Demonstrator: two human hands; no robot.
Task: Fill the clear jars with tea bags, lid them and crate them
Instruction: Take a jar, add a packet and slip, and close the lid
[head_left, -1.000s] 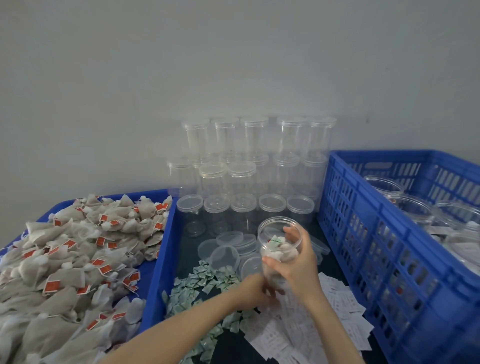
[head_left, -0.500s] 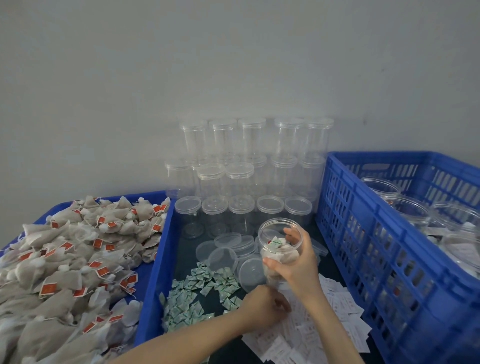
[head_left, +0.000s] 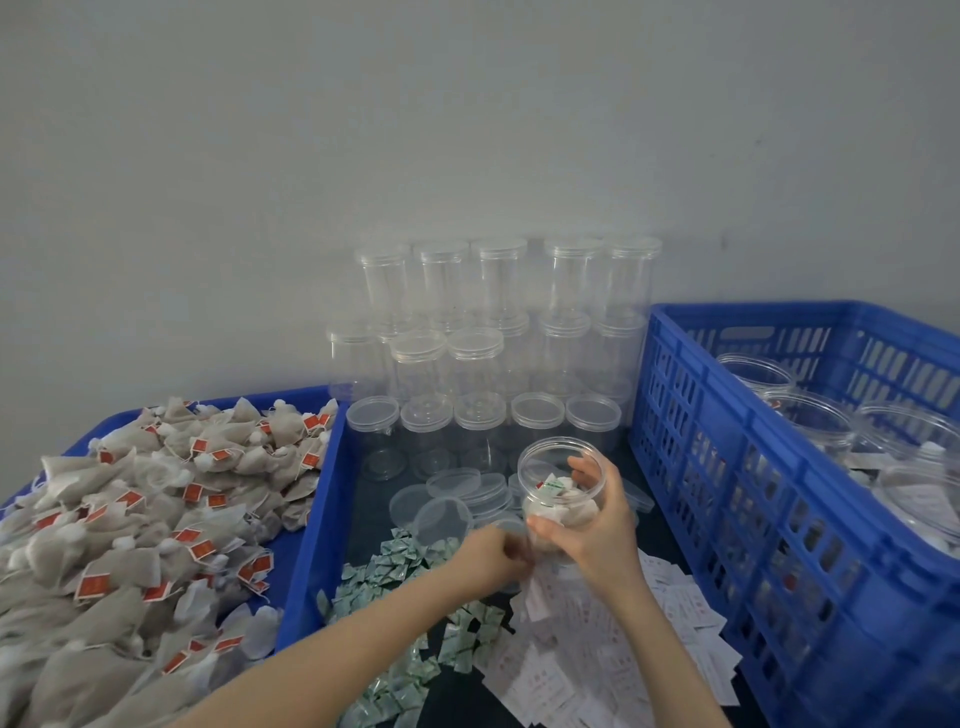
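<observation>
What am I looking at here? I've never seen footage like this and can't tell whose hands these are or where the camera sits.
There is no machine: a person works with two bare hands, and one camera worn on their head looks forward and down, so you see their own arms reaching in from below. The right hand grips an open clear jar with tea bags inside. The left hand is low beside it, over small white paper slips; it is too blurred to tell what it holds. On the left, a blue tray holds a heap of tea bags with red tags. In the middle lie loose clear lids, small green packets, and stacked empty jars against the wall. The blue crate on the right holds jars.
</observation>
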